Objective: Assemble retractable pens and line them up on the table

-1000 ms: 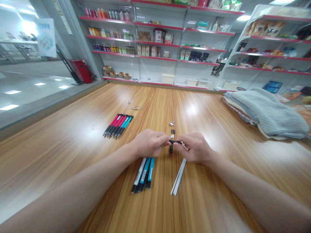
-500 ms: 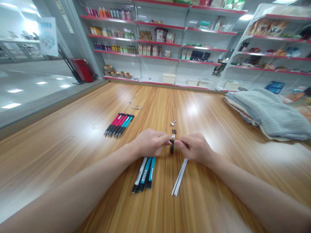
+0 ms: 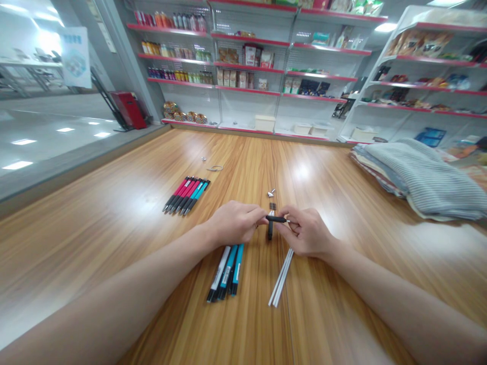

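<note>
My left hand [image 3: 236,223] is closed round a pen, its fingers hiding most of the barrel. The pen's black grip section [image 3: 275,219] points level to the right, with a thin pale tip [image 3: 288,221] sticking out of its end. My right hand [image 3: 307,230] pinches around that tip with thumb and fingers. Below the held pen a loose black grip piece [image 3: 270,232] lies on the table. White refill tubes [image 3: 281,278] lie under my right hand. Several blue and white pen barrels [image 3: 225,274] lie partly beneath my left hand.
Several red and blue pens [image 3: 186,195] lie in a row to the left. Small metal tips [image 3: 271,193] and small dark pieces [image 3: 273,206] lie beyond my hands. A looped tie [image 3: 215,168] is farther back. Folded cloths [image 3: 422,175] sit at right; stocked shelves [image 3: 249,65] stand behind.
My right hand's fingers have opened slightly and shifted right along the pen, uncovering its black grip section and pale tip. My left hand has barely moved.
</note>
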A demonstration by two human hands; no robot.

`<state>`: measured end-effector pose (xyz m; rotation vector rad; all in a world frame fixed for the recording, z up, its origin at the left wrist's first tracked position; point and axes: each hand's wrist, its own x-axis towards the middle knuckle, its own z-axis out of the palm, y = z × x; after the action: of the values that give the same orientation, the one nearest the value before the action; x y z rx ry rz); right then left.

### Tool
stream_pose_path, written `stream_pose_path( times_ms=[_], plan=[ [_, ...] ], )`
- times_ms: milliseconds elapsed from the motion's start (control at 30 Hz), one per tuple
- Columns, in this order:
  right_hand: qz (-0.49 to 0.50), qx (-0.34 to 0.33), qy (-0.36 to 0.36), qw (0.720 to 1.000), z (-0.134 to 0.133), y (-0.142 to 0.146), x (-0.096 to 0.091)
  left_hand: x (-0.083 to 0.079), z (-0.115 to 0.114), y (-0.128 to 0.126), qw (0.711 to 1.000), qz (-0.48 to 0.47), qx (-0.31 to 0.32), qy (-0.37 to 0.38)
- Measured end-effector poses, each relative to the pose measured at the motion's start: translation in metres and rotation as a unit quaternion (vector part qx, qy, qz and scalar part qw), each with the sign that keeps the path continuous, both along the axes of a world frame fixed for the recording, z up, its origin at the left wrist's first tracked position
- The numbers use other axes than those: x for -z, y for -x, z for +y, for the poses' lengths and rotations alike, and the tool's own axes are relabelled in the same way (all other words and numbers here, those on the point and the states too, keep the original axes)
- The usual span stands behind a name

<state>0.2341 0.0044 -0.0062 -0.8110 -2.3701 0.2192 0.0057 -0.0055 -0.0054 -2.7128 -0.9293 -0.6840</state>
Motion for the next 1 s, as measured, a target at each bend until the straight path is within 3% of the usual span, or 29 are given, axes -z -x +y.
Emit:
stream_pose_path(
  times_ms=[1000],
  plan=[
    [0.056, -0.006, 0.035, 0.998, 0.0042, 0.0003, 0.0048, -0.0011, -0.0015, -0.0011, 1.000, 0.000, -0.029, -0.002]
  ],
)
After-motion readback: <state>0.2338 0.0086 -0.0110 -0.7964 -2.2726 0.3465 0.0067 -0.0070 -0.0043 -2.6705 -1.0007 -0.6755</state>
